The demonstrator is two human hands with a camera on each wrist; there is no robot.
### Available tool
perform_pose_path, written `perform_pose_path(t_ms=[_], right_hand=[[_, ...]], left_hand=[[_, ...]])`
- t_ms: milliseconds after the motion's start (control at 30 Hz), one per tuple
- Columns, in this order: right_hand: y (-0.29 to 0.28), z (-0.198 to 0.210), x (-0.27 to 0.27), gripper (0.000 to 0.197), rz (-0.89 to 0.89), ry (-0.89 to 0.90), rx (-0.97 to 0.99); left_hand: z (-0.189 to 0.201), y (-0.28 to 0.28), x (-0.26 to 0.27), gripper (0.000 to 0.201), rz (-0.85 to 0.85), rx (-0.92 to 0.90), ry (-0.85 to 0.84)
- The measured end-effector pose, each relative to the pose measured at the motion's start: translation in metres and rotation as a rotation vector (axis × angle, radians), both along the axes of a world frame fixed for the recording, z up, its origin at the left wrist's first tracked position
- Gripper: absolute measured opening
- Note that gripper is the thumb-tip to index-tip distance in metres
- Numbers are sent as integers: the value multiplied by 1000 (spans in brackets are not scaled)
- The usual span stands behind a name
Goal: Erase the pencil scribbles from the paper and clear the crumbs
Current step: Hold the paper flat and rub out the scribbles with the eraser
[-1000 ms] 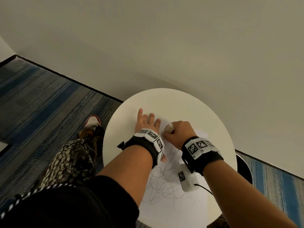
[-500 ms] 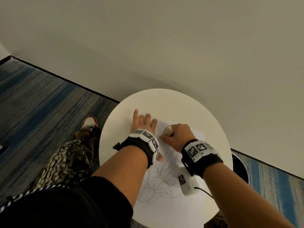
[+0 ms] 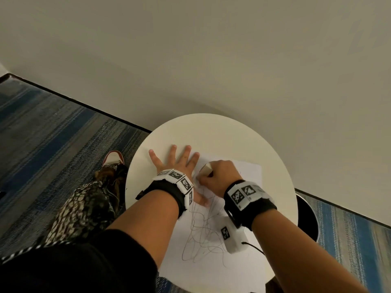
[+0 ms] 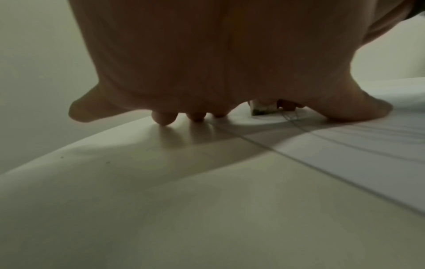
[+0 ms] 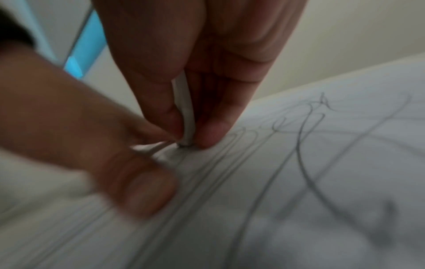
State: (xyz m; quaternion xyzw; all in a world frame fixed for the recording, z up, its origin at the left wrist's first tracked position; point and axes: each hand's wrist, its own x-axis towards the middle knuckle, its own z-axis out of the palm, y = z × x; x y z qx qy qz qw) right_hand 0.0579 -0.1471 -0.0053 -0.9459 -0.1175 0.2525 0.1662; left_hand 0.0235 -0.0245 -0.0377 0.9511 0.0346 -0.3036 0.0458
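Note:
A white sheet of paper covered in grey pencil scribbles lies on the round white table. My left hand lies flat with fingers spread, pressing the paper's left edge and the tabletop; in the left wrist view its fingertips touch the table. My right hand pinches a white eraser and holds its tip on the paper near the top of the scribbles. The right wrist view, blurred, has the eraser between thumb and fingers, its darkened tip on the paper.
The table stands close to a plain wall, with striped blue carpet on the left. My leg in patterned trousers and a white and red shoe are left of the table. A dark round object sits low at the table's right.
The left hand's fingers have spread wider on the table. The right hand with the eraser has shifted slightly along the paper's top area; the right wrist view is motion blurred.

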Motion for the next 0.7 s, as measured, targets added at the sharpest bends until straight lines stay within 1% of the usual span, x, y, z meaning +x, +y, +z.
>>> perform_pose_path(t_ms=[67,100,200,267,333,367,433,500,567,600,667,700], right_hand=[[-3,1,6,19,-90,-51,32],[-2,2,7,18,-99,-81,35],[6,1,-3,24,33,-11,16],[5,1,-1,22,-6,-19,28],[4,0,5,20,-60,-85,23],[6,0,5,20,-31,-74,8],[11,1,0,23,69,3,-10],[11,1,3,21,68,-10,-6],[10,1,8,27,28,-73,-2],[12,1,7,26,49,-67,-13],[13,1,0,22,124,2,-15],[12,2,-1,22,132,12,-7]], left_hand=[[-1,-1,0,138,8,-22,-10],[-2,0,0,138,14,-25,-13],[-1,0,-1,138,17,-25,10],[-2,0,-1,138,18,-36,1],[-3,0,0,138,24,-41,-10],[-3,0,0,139,24,-40,-1],[-4,-1,0,140,27,-39,15],[-4,-1,0,139,22,-44,6],[-6,-1,0,139,24,-55,-8],[-5,0,0,140,26,-56,0],[-5,1,-1,140,29,-59,23],[-5,1,-1,140,27,-63,24]])
